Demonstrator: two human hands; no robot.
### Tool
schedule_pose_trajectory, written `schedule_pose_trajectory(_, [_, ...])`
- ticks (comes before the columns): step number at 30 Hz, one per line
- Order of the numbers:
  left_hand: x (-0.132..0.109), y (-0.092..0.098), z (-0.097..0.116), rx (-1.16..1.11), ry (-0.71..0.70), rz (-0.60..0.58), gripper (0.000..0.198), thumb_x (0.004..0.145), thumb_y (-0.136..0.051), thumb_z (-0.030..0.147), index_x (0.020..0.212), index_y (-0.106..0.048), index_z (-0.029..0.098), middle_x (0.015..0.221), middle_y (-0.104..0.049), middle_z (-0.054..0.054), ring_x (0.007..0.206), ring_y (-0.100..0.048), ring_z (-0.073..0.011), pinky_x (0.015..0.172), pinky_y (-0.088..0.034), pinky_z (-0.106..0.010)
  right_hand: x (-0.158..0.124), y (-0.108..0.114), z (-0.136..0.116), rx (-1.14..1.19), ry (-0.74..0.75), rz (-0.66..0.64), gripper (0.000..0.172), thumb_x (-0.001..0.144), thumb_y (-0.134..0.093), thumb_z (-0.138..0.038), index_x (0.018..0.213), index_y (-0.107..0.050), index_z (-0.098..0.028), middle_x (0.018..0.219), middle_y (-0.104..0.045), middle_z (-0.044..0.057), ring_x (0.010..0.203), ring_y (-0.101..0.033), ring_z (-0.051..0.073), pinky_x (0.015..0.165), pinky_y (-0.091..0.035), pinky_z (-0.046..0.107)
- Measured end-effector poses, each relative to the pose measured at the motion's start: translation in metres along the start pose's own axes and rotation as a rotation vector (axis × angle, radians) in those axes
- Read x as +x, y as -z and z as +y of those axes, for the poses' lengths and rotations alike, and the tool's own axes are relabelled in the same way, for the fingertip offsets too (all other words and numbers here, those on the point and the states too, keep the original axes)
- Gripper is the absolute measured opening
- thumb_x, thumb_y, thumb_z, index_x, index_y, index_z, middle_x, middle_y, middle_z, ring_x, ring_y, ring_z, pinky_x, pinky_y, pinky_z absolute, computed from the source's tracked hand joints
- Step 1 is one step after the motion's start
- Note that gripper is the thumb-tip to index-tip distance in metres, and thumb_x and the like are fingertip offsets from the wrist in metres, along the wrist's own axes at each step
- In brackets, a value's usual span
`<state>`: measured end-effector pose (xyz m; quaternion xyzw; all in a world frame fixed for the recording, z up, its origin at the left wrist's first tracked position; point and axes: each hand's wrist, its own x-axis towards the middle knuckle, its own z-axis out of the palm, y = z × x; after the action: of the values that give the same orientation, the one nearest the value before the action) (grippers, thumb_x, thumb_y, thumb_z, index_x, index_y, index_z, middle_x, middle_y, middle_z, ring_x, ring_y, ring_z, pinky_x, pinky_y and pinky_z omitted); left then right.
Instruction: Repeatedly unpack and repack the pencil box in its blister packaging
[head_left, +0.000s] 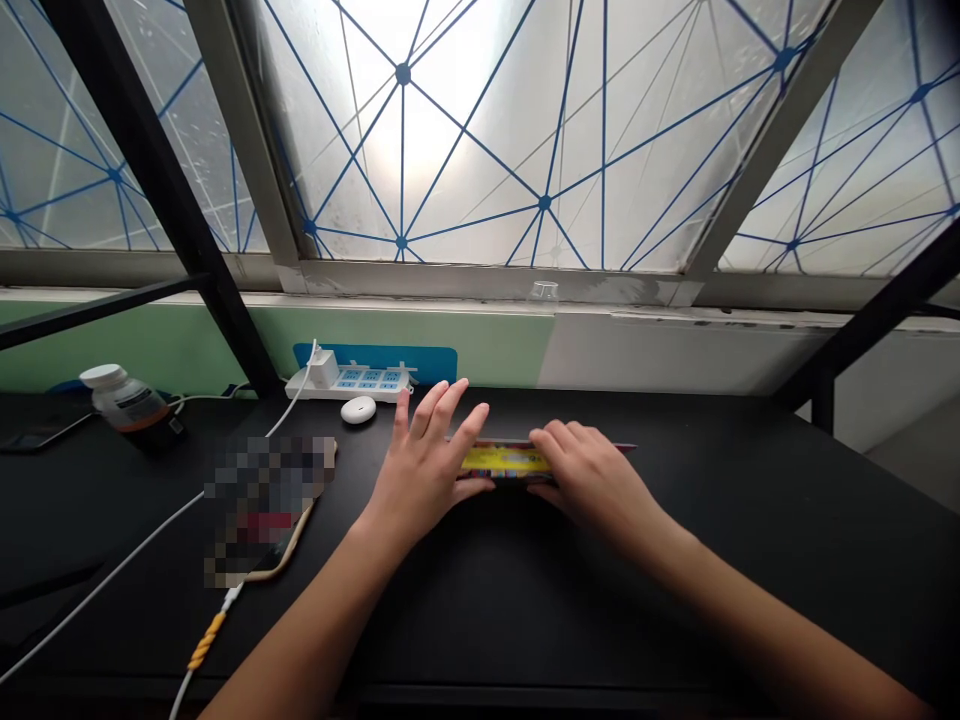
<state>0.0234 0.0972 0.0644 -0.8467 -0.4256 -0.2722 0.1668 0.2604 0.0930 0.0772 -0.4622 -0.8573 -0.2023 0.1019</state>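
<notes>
Between my two hands is a thin, flat, colourful item with a yellow strip [505, 461] along its near side, seen almost edge-on at the middle of the black desk; its kind is unclear. My left hand [424, 465] is at its left end, fingers spread and raised, with the thumb along the near edge. At the other end, my right hand [592, 468] grips it, fingers bent over the top and thumb on the near side. Both hands cover the ends of the item, though a thin reddish tip shows beyond my right hand.
Left of my hands lies a phone [270, 510] with a blurred screen and a charging cable [207, 640]. Behind are a white round case [358, 410] and a power strip [367, 380]. A bottle [127, 400] stands far left. Black frame bars [161, 190] rise before the window.
</notes>
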Motion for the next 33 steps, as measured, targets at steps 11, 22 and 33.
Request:
schedule_pose_trajectory(11, [-0.001, -0.002, -0.001, -0.262, -0.025, -0.318, 0.057, 0.074, -0.078, 0.061, 0.114, -0.065, 0.022, 0.115, -0.072, -0.008, 0.113, -0.062, -0.0286, 0.100, -0.045, -0.042, -0.043, -0.028, -0.026, 0.136, 0.097, -0.003, 0.053, 0.091, -0.063, -0.038, 0.138, -0.054, -0.014, 0.142, -0.057, 0.018, 0.126, -0.055, 0.037, 0.101, -0.047, 0.053])
schedule_pose_trajectory(22, [-0.009, -0.026, -0.017, -0.204, 0.166, -0.500, 0.098, 0.081, -0.040, 0.085, 0.152, -0.037, 0.018, 0.161, -0.032, -0.017, 0.151, -0.020, -0.0372, 0.117, -0.020, -0.058, -0.005, -0.030, -0.021, 0.392, 0.206, -0.262, 0.084, 0.089, -0.059, -0.062, 0.157, -0.028, -0.025, 0.161, -0.029, 0.014, 0.149, -0.025, 0.035, 0.118, -0.026, 0.059])
schedule_pose_trajectory(33, [-0.011, -0.023, -0.005, -0.196, 0.184, -0.531, 0.101, 0.081, -0.034, 0.088, 0.154, -0.035, 0.019, 0.163, -0.026, -0.018, 0.151, -0.019, -0.0385, 0.117, -0.016, -0.063, -0.073, -0.007, 0.056, 0.392, -0.014, -0.325, 0.059, 0.093, -0.055, -0.060, 0.145, -0.051, -0.033, 0.151, -0.050, 0.009, 0.140, -0.044, 0.034, 0.111, -0.038, 0.057])
